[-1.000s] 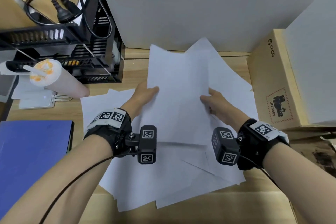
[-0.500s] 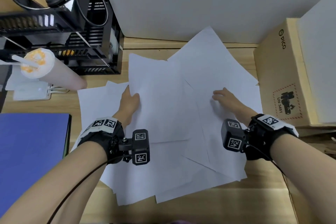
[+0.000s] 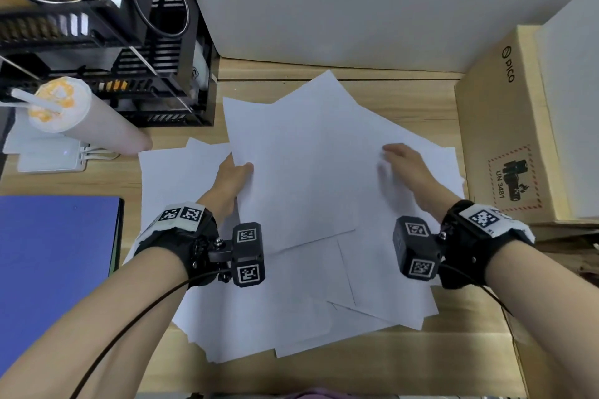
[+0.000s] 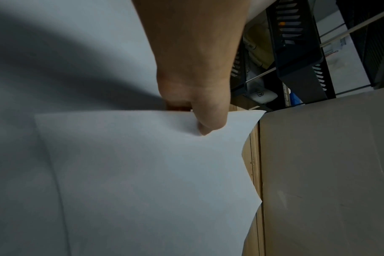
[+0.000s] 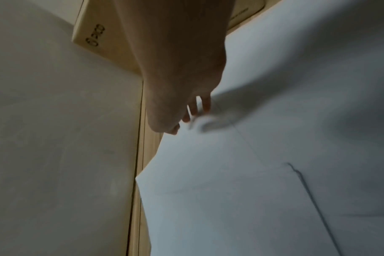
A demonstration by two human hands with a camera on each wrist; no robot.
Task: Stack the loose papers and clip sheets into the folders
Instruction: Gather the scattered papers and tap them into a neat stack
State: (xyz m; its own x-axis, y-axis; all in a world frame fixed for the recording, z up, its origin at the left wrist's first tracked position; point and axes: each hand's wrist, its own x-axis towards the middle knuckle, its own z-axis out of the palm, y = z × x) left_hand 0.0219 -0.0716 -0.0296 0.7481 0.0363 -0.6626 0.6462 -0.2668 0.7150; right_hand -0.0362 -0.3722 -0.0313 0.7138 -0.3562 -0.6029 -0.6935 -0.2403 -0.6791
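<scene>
Several loose white papers (image 3: 324,262) lie fanned out over the middle of the wooden desk (image 3: 389,363). My left hand (image 3: 235,176) pinches the left edge of the top sheet (image 3: 301,172), thumb on top (image 4: 208,121) and fingers under it. That sheet (image 4: 143,173) is lifted slightly off the pile. My right hand (image 3: 402,162) lies on the papers further right, fingers (image 5: 200,107) stretched out and touching a sheet (image 5: 252,190), blurred by motion. A blue folder (image 3: 55,285) lies shut at the desk's left edge.
A black wire rack (image 3: 107,52) with cables stands at the back left, a drink cup with a straw (image 3: 68,113) and a white power strip (image 3: 52,155) in front of it. A cardboard box (image 3: 505,146) stands at the right. A grey wall panel (image 3: 324,3) closes the back.
The top sheet, held up by both hands a second ago, has come down onto the pile. My right hand let go and slid right across the papers; my left keeps its pinch.
</scene>
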